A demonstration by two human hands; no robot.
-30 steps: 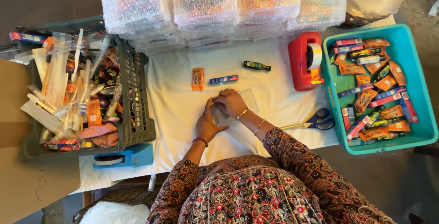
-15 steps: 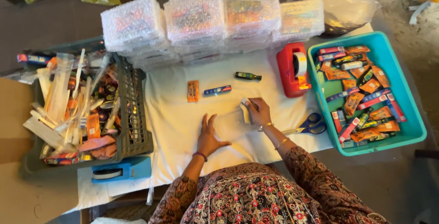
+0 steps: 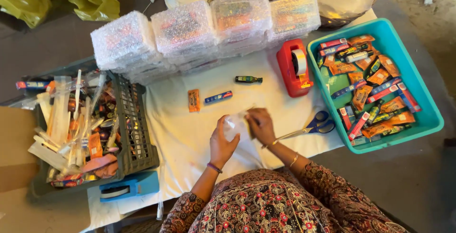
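I see both hands, left (image 3: 223, 143) and right (image 3: 260, 124), pinching a clear bag (image 3: 236, 121) open above the cloth (image 3: 180, 138), scissors (image 3: 313, 126) close by.

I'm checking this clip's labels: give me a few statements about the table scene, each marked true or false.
1. Both hands, left hand and right hand, hold a clear bag. True.
2. The scissors lie inside the teal bin. False: they lie on the white cloth, beside the bin.
3. The red tape dispenser stands between the teal bin and the small bottle. True.
4. The orange packet is in the left hand. False: it lies on the cloth, apart from both hands.
5. The bubble-wrapped boxes are stacked at the near table edge. False: they sit along the far edge.
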